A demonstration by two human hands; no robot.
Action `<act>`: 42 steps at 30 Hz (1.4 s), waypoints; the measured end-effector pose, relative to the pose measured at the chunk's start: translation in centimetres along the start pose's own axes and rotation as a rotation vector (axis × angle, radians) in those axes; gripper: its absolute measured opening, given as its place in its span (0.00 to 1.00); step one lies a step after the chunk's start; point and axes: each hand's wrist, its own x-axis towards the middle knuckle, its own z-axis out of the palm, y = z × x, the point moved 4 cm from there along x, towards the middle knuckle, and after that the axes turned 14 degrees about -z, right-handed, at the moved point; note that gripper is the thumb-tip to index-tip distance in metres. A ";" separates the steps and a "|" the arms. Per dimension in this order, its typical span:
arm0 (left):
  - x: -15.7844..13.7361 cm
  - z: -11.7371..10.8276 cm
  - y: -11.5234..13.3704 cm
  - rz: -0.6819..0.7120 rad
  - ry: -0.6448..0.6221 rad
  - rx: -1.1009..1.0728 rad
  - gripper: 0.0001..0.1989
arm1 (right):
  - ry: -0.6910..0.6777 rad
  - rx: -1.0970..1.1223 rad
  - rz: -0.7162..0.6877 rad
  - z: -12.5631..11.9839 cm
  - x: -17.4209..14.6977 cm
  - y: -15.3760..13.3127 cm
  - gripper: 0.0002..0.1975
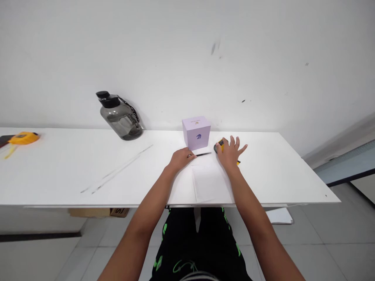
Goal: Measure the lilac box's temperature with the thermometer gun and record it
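My left hand (181, 159) is closed around a thin dark pen-like stick (203, 154), whose tip points right, just in front of a lilac box (197, 134). The box stands upright near the wall, with a small dark emblem on its front. My right hand (229, 154) lies over a yellow-and-black device (221, 143) with dark buttons, its fingers spread and thumb and index at the device's top end. Most of the device is hidden under the palm. Between my forearms a white sheet of paper (211, 183) lies on the white table.
A grey see-through bottle (120, 119) with a black cap stands at the back left. Farther left lies an orange tape measure (24, 137). Grey streaks mark the white tabletop (117, 169). A cardboard box (98, 212) sits below the table edge, and a wall rises behind.
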 end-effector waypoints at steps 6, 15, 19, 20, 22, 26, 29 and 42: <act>-0.1 -0.2 0.4 0.036 0.065 -0.325 0.13 | -0.037 0.122 -0.294 -0.6 -0.3 -2.5 0.24; -1.3 0.6 2.1 -0.008 -0.114 -0.520 0.32 | 0.009 0.223 -0.164 -1.0 -0.8 -2.0 0.21; -1.7 1.7 3.3 0.129 -0.040 -0.149 0.26 | 0.061 0.291 -0.293 -3.1 -1.2 -2.6 0.30; -1.9 2.2 3.7 0.192 -0.050 -0.070 0.26 | 0.047 0.333 -0.375 -3.6 -1.5 -3.3 0.32; -2.3 3.2 4.2 0.310 -0.063 0.027 0.28 | -0.042 0.414 -0.571 -4.0 -2.5 -4.7 0.34; -2.7 4.4 4.4 0.403 -0.014 0.144 0.37 | -0.350 0.477 -0.867 -3.5 -6.4 -6.0 0.29; -2.4 4.9 4.5 0.432 -0.013 0.179 0.38 | -0.416 0.654 -0.739 -3.0 -9.1 -5.2 0.24; -1.5 5.0 4.7 0.490 -0.026 0.086 0.30 | -0.544 0.952 -0.289 -2.0 -9.6 -5.9 0.27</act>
